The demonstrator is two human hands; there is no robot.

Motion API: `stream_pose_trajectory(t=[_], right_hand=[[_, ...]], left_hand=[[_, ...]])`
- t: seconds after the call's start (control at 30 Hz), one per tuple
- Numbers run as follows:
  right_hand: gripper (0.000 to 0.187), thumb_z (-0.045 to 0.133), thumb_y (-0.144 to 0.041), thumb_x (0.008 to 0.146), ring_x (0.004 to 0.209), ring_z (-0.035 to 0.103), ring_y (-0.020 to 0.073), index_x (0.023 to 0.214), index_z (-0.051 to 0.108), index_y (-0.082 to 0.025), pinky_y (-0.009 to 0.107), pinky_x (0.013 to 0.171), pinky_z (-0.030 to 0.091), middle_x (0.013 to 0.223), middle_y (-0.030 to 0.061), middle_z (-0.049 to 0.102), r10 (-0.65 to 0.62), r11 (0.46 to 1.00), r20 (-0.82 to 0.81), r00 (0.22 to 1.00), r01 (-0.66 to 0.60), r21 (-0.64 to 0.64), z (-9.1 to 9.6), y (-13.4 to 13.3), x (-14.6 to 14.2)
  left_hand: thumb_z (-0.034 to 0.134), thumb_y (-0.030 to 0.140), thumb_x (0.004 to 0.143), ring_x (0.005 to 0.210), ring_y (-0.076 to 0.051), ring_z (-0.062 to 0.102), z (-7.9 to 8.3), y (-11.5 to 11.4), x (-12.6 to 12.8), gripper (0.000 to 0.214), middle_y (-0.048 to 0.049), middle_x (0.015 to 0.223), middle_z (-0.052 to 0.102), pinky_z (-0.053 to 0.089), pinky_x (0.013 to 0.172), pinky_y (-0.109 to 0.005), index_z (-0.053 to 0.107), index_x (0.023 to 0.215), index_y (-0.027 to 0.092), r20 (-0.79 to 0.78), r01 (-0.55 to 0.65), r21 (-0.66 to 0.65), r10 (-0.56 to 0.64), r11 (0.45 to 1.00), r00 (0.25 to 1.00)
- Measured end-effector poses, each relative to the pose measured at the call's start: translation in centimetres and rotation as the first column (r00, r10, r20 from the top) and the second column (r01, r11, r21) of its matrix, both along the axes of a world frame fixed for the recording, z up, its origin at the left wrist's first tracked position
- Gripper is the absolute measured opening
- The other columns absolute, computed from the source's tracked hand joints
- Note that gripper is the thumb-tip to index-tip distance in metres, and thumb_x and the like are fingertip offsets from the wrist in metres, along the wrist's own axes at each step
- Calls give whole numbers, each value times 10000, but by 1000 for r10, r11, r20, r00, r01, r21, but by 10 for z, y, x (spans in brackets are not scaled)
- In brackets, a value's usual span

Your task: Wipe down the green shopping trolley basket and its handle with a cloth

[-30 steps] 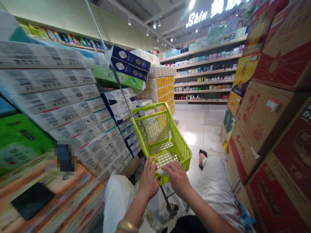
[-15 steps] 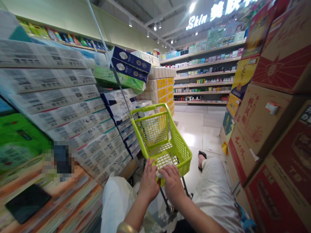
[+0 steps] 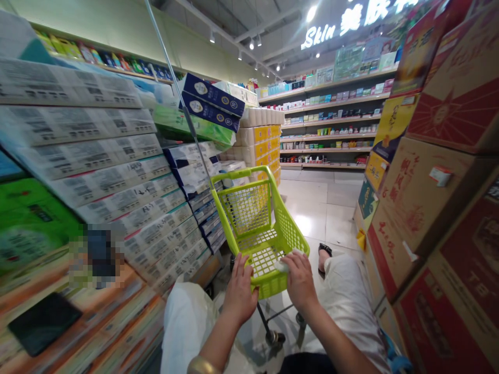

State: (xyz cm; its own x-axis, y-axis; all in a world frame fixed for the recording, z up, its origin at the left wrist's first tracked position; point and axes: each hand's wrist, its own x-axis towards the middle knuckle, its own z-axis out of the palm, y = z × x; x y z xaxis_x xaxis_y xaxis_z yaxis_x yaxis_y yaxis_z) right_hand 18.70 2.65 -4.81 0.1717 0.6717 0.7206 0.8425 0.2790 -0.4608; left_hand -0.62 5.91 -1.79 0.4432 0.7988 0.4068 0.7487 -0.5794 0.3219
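A small lime-green shopping cart [image 3: 273,285] with a mesh basket stands between my knees, its near rim toward me. My left hand [image 3: 239,293] is closed over the left part of that rim, fingers over the top and thumb on the near side. At the right corner, my right hand [image 3: 300,280] presses a crumpled white cloth [image 3: 282,266] against the rim. Most of the cloth is hidden under the fingers; whether it is fabric or paper I cannot tell. A thin metal pole [image 3: 171,72] rises from the cart's far handle.
Stacked packs of wrapped paper goods [image 3: 117,150] wall the left side. Cardboard cartons [image 3: 417,192] are piled on the right. A dark flat device [image 3: 44,324] lies on orange packs at lower left. Product shelves [image 3: 331,117] stand across the back, beyond the tiled floor [image 3: 304,202].
My right hand, with the cloth, has slid right along the cart's near rim, away from my left hand. My left hand keeps its place on the rim.
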Motion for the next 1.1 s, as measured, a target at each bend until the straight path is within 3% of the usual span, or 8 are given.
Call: stream_pose_trajectory(t=[0.2,0.3,0.43,0.53,0.63,0.83,0.93,1.1], right_hand=[[438,467,-25,794,1085,543,184,1144,601,-251,389,1072,335,1070,36,651,204,979,110,973,-203,-25,8,-8,-62],[453,458,-7,782,1070,546,182,1131,607,-256,378,1052,349,1048,28,656,221,975,141,965,-218,-35,9,-8,-43],[477,402,22,753,1161,493,214,1090,624,-233,432,1082,306,1083,41,642,75,997,95,993,-76,3,4,-5,11],[486,387,30,728,1201,464,231,1073,631,-208,461,1097,288,1111,59,632,3,1000,55,998,-3,8,0,-2,22],[486,390,38,724,1160,494,221,1061,632,-214,457,1102,278,1067,51,647,17,1000,16,1000,-17,-3,1,-3,-7],[454,470,-20,799,1094,537,170,1173,587,-250,364,1078,309,1122,26,649,225,974,105,969,-226,-3,6,-10,-68],[466,454,-9,791,1088,537,170,1163,596,-251,360,1059,333,1094,21,655,225,974,140,964,-224,-25,7,-9,-45],[474,382,5,754,1168,496,213,1098,633,-204,430,1083,325,1096,60,648,8,1000,65,998,-7,-14,3,-2,17]], left_hand=[[521,82,696,1444,-297,178,0,1,-2,342,-141,1428,401,325,1129,-542,501,1020,189,-14,18,10,-18,1000,1000],[525,80,699,1444,-300,176,2,0,-5,337,-138,1439,387,323,1130,-544,491,1015,194,-38,10,-12,-10,1000,999],[537,84,701,1444,-303,176,4,-2,-3,321,-130,1442,383,318,1133,-550,488,996,202,-31,7,-19,-8,1000,999],[534,82,698,1448,-297,161,3,-2,0,318,-129,1440,381,314,1140,-536,487,990,199,-13,6,-10,-6,1000,1000],[533,77,698,1448,-299,160,1,-2,1,327,-130,1434,383,322,1135,-540,480,997,199,-6,7,5,-7,1000,1000],[507,48,688,1454,-283,138,3,-2,-2,387,-129,1434,385,297,1149,-534,471,1047,190,-55,7,-42,-9,999,998],[514,78,713,1455,-279,132,6,-3,-4,340,-129,1450,369,286,1156,-521,475,1033,189,-73,-9,-60,4,998,997],[518,87,704,1456,-279,126,5,-3,-1,314,-129,1464,355,286,1160,-504,486,999,189,-70,-20,-52,17,998,997]])
